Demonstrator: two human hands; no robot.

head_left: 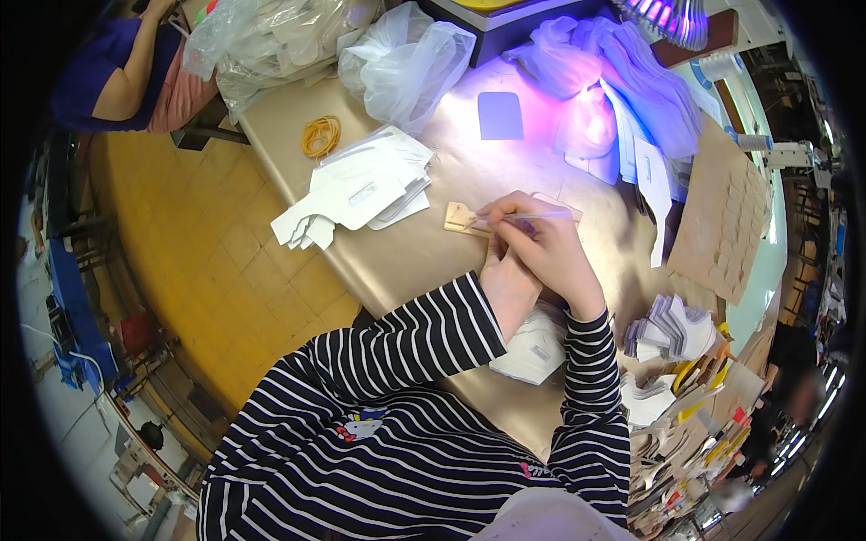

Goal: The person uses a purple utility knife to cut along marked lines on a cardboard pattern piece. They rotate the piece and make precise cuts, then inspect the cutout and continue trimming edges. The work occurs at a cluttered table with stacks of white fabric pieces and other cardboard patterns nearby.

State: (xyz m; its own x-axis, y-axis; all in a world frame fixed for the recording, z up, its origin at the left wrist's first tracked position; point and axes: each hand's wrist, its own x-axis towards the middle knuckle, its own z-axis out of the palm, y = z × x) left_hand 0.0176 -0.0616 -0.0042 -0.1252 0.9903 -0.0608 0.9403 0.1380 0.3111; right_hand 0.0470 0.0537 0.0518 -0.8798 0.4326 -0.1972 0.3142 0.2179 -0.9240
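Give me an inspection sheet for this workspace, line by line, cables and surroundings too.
Surface: brown-gold tabletop, with a violet glare toward the far side.
Job's things: small tan board under the hands; thin pen-like tool; fanned stack of white pieces to the left.
Clutter: coil of yellow bands, clear plastic bag, brown sheet at right.
Hands: right hand grips the tool; left hand is partly hidden by it, finger pose unclear.
Cables: white cord at far left; its ends unclear.
Surroundings: person in purple upper left, tiled floor, lit lamp upper right.
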